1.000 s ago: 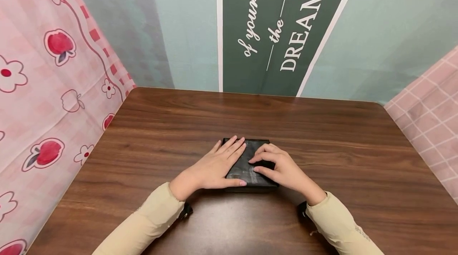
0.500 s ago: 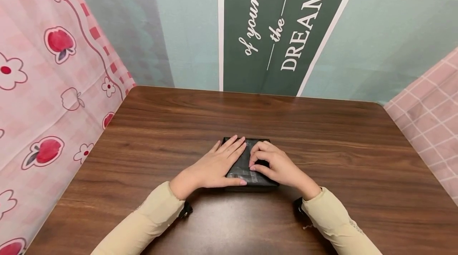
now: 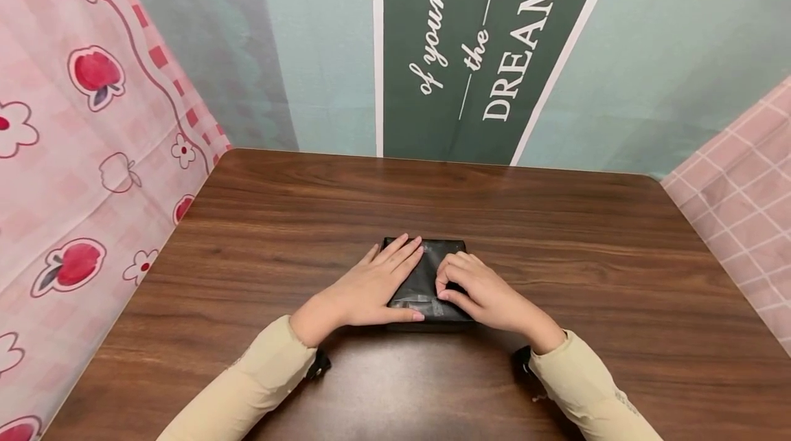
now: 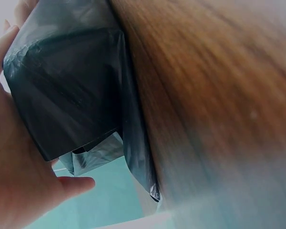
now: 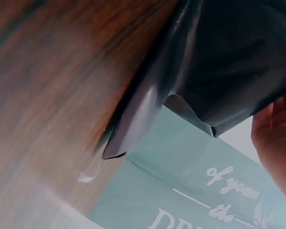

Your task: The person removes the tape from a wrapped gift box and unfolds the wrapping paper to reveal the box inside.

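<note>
A flat box-shaped package wrapped in black plastic lies on the wooden table, with a strip of clear tape on its top near the front. My left hand rests flat across the package's left part, fingers spread and thumb along the front edge. Over the right part, my right hand has its fingers curled, thumb and index tips together at the upper end of the tape. I cannot tell whether they pinch the tape. Loose folds of the black plastic stick out at the package's side in the left wrist view.
The brown wood-grain table spreads around the package. A green printed cloth hangs behind its far edge. Pink patterned cloth hangs on the left, and a pink checked cloth on the right.
My right hand's thumb and index finger were apart; they closed together and then shifted slightly toward the front, onto the tape's upper end. The left hand and the package stay in place.
</note>
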`<state>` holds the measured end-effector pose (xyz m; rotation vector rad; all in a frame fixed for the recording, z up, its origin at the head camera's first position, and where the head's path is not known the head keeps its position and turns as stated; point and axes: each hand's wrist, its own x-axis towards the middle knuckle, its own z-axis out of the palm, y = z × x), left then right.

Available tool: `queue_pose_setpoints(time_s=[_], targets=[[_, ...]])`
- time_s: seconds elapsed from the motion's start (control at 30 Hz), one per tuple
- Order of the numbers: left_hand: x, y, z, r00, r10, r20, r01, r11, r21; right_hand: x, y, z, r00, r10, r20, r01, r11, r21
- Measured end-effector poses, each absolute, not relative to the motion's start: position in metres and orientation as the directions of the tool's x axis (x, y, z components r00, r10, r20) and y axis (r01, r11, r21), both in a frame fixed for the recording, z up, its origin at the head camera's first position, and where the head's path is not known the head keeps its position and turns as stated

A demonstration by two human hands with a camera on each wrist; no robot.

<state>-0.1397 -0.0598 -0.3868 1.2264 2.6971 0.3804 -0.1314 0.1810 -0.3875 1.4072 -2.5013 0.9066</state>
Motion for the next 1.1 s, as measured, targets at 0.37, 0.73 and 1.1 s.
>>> queue_pose_setpoints(time_s=[0.37,0.73,1.1], targets=[[-0.14,-0.06,-0.385,-0.655,0.755,-0.034,0.716,0.634,0.292,-0.115,0.186,-0.383,-0.539,-0.751,0.381,-0.817,0.356,-0.453],[-0.14,-0.059,-0.385,-0.653,0.757,-0.013,0.725,0.63,0.28,-0.104,0.186,-0.386,-0.476,-0.737,0.479,-0.873,0.333,-0.356],[-0.142,-0.059,-0.383,-0.658,0.751,0.049,0.723,0.613,0.318,-0.103,0.202,-0.385,-0.526,-0.654,0.544,-0.845,0.331,-0.419]])
